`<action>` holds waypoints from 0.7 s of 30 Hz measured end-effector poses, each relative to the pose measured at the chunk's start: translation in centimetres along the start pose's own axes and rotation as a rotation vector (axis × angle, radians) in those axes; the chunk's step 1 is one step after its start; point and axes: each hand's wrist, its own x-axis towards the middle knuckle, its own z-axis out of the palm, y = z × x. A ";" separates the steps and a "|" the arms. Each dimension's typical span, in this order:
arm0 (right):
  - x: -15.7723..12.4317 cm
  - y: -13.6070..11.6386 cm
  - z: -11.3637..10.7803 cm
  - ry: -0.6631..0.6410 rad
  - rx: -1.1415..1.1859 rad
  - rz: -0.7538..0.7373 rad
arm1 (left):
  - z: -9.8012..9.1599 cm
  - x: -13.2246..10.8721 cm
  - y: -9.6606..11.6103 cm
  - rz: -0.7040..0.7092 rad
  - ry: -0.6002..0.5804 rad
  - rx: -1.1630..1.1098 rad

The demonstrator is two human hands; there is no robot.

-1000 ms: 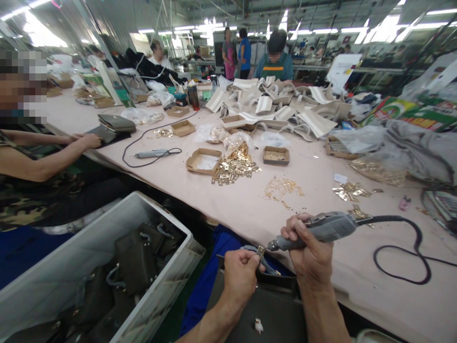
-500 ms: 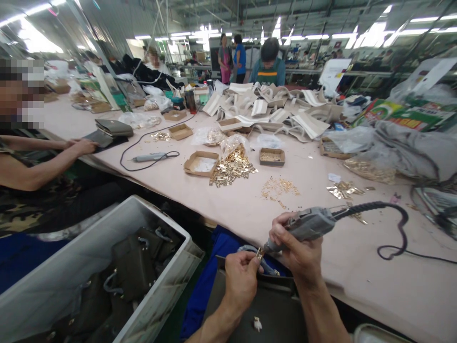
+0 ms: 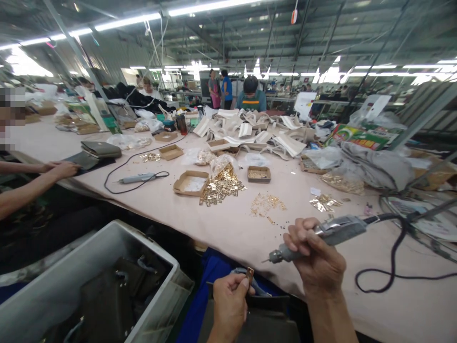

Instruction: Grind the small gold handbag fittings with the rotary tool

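Note:
My right hand (image 3: 317, 255) is wrapped round a grey electric screwdriver (image 3: 339, 229), its thin tip pointing left over the table edge. A dark cable runs off its back end. Below and to the left, my left hand (image 3: 230, 302) pinches a small gold metal plate (image 3: 250, 274) between thumb and fingers, near the handle of a dark bag (image 3: 264, 317) at the table edge. Whether the plate is joined to the bag I cannot tell. The screwdriver tip and the plate are apart. Loose small gold pieces (image 3: 266, 205) lie on the table beyond my hands.
A pale bin (image 3: 178, 276) of dark bags stands at left. On the table (image 3: 200, 228) are a gold plate pile (image 3: 221, 188), cardboard trays (image 3: 191, 182), another screwdriver (image 3: 137, 178) and beige pieces (image 3: 246, 126). A co-worker's hands (image 3: 59, 170) rest on a dark bag.
My right hand has drawn the screwdriver up and right, away from the gold plate. My left hand still pinches the plate, now lower in view. The camera view has tilted upward.

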 end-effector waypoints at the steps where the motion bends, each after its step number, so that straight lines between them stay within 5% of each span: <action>1: 0.8 -0.5 -0.5 0.060 0.013 -0.032 | 0.0 0.1 -0.3 -0.002 0.010 -0.017; 12: 9.8 0.6 -11.7 0.450 0.083 -0.023 | -0.4 1.1 -1.0 0.020 0.027 -0.018; 21: 16.8 4.1 -14.7 0.480 0.090 0.026 | -0.3 2.8 -2.3 0.098 0.033 0.040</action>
